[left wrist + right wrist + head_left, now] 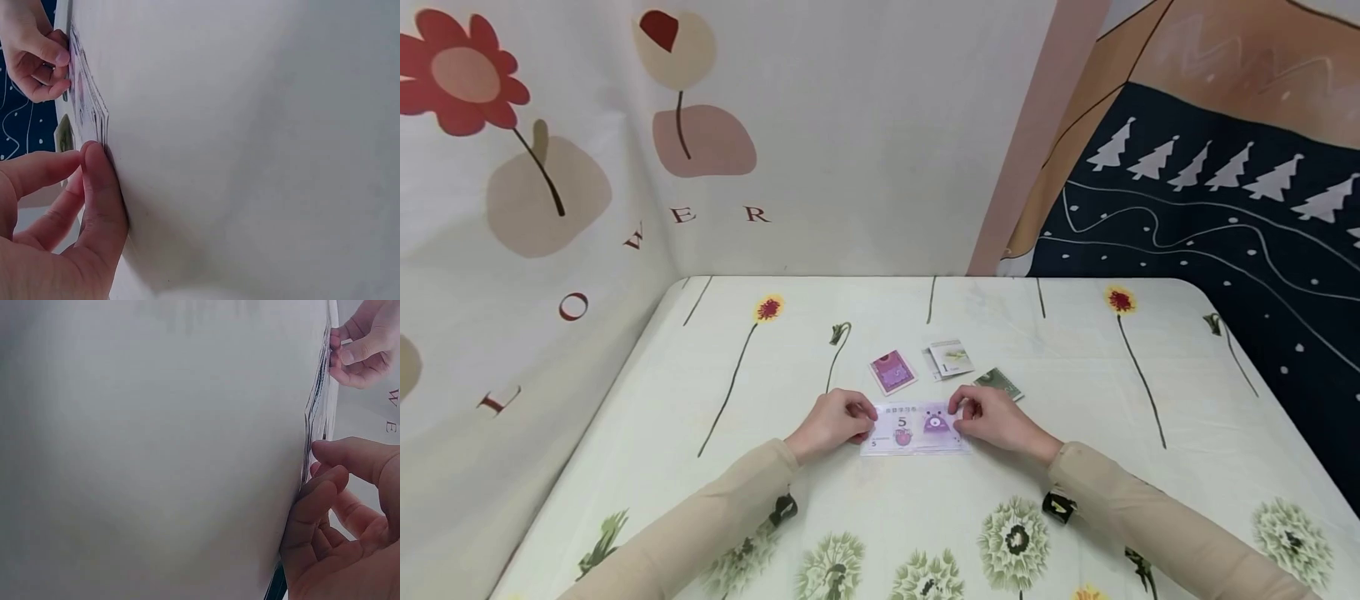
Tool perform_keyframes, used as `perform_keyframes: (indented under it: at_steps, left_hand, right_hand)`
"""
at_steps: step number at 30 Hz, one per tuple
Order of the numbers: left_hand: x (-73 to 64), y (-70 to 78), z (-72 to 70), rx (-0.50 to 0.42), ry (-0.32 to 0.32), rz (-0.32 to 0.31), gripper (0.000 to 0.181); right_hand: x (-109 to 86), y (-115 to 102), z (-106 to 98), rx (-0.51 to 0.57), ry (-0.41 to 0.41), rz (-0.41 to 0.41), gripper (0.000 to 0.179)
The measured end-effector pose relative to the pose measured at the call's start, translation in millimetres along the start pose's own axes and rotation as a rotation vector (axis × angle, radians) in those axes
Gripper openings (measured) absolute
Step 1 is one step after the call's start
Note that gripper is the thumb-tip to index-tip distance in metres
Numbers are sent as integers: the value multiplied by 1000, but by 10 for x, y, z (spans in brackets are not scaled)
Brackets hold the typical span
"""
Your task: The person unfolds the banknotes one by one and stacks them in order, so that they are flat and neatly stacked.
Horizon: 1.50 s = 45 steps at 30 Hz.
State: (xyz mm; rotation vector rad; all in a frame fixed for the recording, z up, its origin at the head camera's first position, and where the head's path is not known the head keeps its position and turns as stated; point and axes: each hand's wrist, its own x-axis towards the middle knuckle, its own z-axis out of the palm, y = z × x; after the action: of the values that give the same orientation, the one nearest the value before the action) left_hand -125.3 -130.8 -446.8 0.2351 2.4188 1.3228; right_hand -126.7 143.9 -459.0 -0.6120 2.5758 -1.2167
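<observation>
A small stack of purple play-money notes (917,433), the top one printed with a 5 and a cartoon figure, lies flat on the table. My left hand (835,423) pinches its left end between thumb and fingers. At the opposite end, my right hand (1002,423) holds the upper right corner with bent fingers. Both wrist views show the stack edge-on, its layers slightly uneven: notes (87,94) run between the two hands in the left wrist view. In the right wrist view, the right thumb and fingers (312,500) meet the notes' edge.
Just beyond the stack lie a purple note (892,372), a pale note (952,357) marked 1 overlapping another paper, and a green note (1000,382) partly behind the right hand. A flower-print cloth (745,500) covers the table. Printed curtains (865,167) hang behind it.
</observation>
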Motion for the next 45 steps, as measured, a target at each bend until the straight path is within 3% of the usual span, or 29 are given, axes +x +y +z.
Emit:
perform_keyframes:
  at_steps: [7,11,21,31,35,38,42,45]
  left_hand:
    - [18,23,-48,16,-32,-8,4]
    - [37,63,-78,5,-29,-30,5]
    - [98,140,-105,-22,-1,-8,6]
    - [209,241,-112,-80,46,-5,9]
    - [308,275,-92,-96,61,-11,15]
    - [406,317,-67,-56,75,7,17]
    - [525,371,-19,-6,87,22,16]
    - [593,403,38,-37,79,22,20]
  right_hand:
    - [3,-6,-4,48,-15,59,16]
    - [8,-22,-58,88,27,95,14]
    - [68,-105,-312,190,100,212,19]
    - [224,-190,-625,249,169,226,27]
    - [310,-146,-608,219,161,213,25]
    - [384,-92,-558,174,162,207,23]
    - [486,-14,-470,129,151,239,22]
    - [553,42,-415,116,142,271,22]
